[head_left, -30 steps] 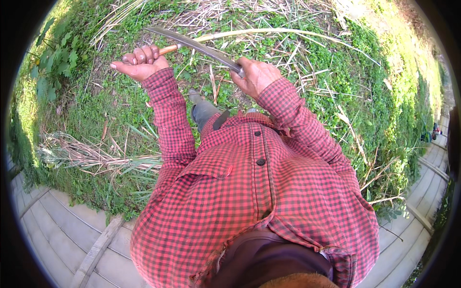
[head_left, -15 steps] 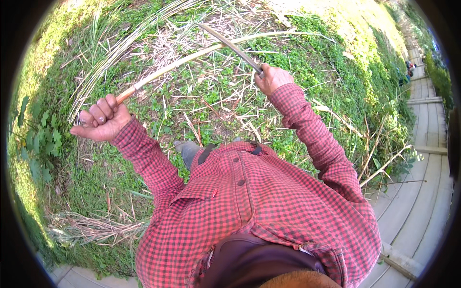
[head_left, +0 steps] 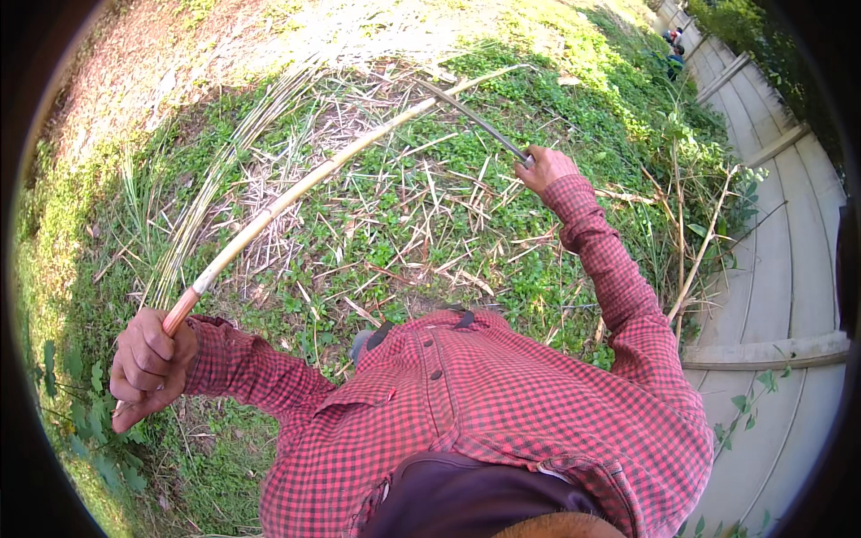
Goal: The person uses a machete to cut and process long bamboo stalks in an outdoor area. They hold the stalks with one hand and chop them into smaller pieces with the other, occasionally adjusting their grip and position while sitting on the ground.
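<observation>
My left hand [head_left: 151, 363], at the left, is closed round the reddish near end of a long pale stalk [head_left: 309, 184]. The stalk slants up and away to the right, bending slightly, with a ring-like joint along it. Farther right, my right hand [head_left: 545, 169] grips a machete [head_left: 475, 118] with a long, narrow grey blade; the fist hides most of the handle. The blade points up and left, and its tip part meets or overlaps the stalk toward the far end. Whether the two touch I cannot tell.
Long thin cut stems [head_left: 211, 175] lie in a bundle left of the stalk. Dry slivers [head_left: 430, 202] litter the low green plants. Bare branches [head_left: 704, 238] stick up at the right beside pale planks [head_left: 762, 278]. Other people [head_left: 674, 54] are far off, top right.
My left hand has come down and nearer, so the stalk slants more steeply. My right hand and the machete sit slightly farther right and lower. The whole view has turned.
</observation>
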`<move>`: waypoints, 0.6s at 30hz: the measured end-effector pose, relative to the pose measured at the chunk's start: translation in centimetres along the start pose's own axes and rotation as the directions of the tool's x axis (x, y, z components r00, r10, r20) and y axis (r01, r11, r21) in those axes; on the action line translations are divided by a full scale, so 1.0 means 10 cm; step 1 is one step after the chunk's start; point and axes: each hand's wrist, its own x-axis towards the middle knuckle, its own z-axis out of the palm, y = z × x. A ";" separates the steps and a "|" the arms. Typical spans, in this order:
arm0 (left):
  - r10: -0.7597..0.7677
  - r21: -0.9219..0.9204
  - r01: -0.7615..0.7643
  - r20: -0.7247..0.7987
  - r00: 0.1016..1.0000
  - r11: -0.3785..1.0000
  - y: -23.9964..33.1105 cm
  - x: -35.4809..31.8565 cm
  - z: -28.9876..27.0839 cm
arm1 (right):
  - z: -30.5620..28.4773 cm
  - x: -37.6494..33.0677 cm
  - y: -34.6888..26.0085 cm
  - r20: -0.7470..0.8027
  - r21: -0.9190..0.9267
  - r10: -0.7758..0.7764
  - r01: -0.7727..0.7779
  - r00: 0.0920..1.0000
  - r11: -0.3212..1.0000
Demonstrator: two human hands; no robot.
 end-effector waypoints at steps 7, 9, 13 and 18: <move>0.015 0.003 -0.015 0.009 1.000 1.000 0.05 0.26 -0.28 | -0.20 -0.28 -0.74 -0.342 0.480 0.239 -0.050 0.909 0.876; 0.022 -0.008 -0.022 -0.016 1.000 1.000 0.06 0.26 -0.34 | 0.10 -0.30 -0.76 -0.281 0.324 0.208 -0.111 0.937 0.940; -0.049 0.080 0.055 -0.082 0.995 0.995 0.08 0.14 -0.31 | 0.28 -0.22 -0.50 0.028 -0.023 -0.041 0.041 0.999 0.999; -0.151 0.085 0.177 -0.248 0.957 0.981 -0.15 -0.13 -0.46 | 0.53 -0.29 -0.42 -0.173 0.280 0.120 -0.068 0.978 0.958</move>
